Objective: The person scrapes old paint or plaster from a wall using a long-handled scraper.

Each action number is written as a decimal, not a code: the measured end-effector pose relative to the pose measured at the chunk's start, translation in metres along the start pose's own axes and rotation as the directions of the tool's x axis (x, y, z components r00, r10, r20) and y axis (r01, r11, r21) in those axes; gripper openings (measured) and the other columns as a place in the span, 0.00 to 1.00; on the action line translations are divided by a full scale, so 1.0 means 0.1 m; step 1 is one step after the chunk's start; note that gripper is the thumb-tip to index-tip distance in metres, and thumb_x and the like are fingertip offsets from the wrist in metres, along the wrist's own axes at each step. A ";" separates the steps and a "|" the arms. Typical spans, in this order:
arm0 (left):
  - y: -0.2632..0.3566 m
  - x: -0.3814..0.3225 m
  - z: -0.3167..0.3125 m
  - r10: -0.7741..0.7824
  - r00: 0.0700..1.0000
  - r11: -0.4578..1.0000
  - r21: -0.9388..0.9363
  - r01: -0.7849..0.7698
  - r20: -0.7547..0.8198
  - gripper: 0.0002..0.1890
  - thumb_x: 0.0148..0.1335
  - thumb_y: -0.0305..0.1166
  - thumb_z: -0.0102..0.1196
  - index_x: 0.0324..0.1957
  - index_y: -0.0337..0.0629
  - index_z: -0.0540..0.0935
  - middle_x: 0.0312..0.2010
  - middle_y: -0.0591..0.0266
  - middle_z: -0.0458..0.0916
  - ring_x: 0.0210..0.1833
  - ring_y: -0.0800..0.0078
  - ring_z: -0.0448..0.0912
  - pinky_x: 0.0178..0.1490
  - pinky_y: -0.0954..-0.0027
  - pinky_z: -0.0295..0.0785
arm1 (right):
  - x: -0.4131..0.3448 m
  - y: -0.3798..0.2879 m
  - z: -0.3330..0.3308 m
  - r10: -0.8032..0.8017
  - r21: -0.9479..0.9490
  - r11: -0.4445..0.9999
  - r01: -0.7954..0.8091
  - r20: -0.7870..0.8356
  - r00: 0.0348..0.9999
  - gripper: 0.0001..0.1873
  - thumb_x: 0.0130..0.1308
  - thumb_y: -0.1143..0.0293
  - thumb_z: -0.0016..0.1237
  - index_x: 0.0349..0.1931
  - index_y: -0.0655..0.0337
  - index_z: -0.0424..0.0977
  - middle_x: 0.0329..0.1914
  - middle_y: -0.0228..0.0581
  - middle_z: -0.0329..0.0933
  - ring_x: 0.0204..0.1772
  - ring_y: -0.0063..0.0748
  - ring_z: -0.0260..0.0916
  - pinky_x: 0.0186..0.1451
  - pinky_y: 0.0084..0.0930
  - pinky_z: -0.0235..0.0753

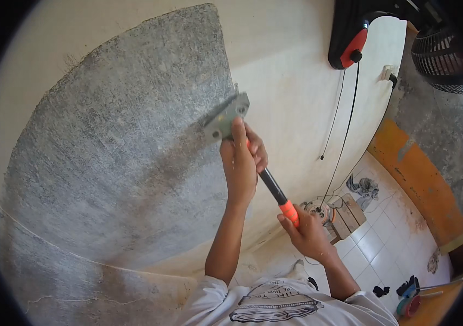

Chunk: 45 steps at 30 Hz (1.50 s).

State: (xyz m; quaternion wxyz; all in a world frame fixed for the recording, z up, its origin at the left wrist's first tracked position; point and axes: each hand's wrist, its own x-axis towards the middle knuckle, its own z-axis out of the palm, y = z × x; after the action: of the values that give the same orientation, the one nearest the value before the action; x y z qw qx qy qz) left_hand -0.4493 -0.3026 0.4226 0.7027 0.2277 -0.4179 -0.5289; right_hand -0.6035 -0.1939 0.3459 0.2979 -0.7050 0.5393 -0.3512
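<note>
A long-handled wall scraper has its greenish-grey metal head against the wall. The blade lies along the border between a bare grey plaster patch and cream paint. My left hand grips the handle just below the head, its thumb laid up onto the metal. Farther down, past a bare stretch of black shaft, my right hand is wrapped round the orange lower grip. The blade's edge is slightly blurred, and whether it touches the wall all along cannot be told.
A black wall fan with pull cords hangs at upper right. Near it is a socket with a plug. Below, a cable reel rests by a wooden stool. Cloths and a brush lie on the tiled floor.
</note>
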 end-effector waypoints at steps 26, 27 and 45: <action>0.00 0.02 -0.06 -0.028 1.000 1.000 0.008 0.028 0.006 0.20 0.76 0.53 0.49 0.37 0.48 0.71 0.20 0.76 0.62 0.16 0.88 0.57 0.17 0.81 0.51 | -0.02 -0.03 0.04 -0.016 -0.020 1.000 0.015 -0.013 1.000 0.19 0.75 0.56 0.51 0.38 0.68 0.72 0.12 0.50 0.68 0.15 0.51 0.71 0.23 0.41 0.66; -0.04 0.01 -0.06 -0.024 1.000 1.000 0.006 0.024 0.012 0.20 0.76 0.53 0.49 0.37 0.48 0.71 0.20 0.76 0.62 0.16 0.88 0.57 0.17 0.81 0.51 | -0.07 0.01 0.07 0.017 -0.009 1.000 -0.017 0.000 1.000 0.20 0.75 0.56 0.51 0.37 0.68 0.71 0.12 0.50 0.67 0.16 0.51 0.71 0.24 0.42 0.67; 0.33 0.20 0.14 0.055 0.997 0.997 -0.051 -0.053 0.047 0.20 0.77 0.52 0.49 0.38 0.46 0.72 0.21 0.76 0.63 0.17 0.89 0.58 0.18 0.81 0.52 | 0.08 -0.51 -0.30 -0.021 -0.053 0.998 0.022 0.016 1.000 0.21 0.76 0.55 0.50 0.35 0.68 0.69 0.12 0.52 0.67 0.17 0.59 0.69 0.24 0.44 0.66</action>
State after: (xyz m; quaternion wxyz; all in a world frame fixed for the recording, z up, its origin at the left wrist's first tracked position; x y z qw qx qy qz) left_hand -0.4402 -0.3084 0.4624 0.7119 0.1859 -0.4273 -0.5254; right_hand -0.5987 -0.1911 0.4054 0.2795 -0.7212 0.5383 -0.3345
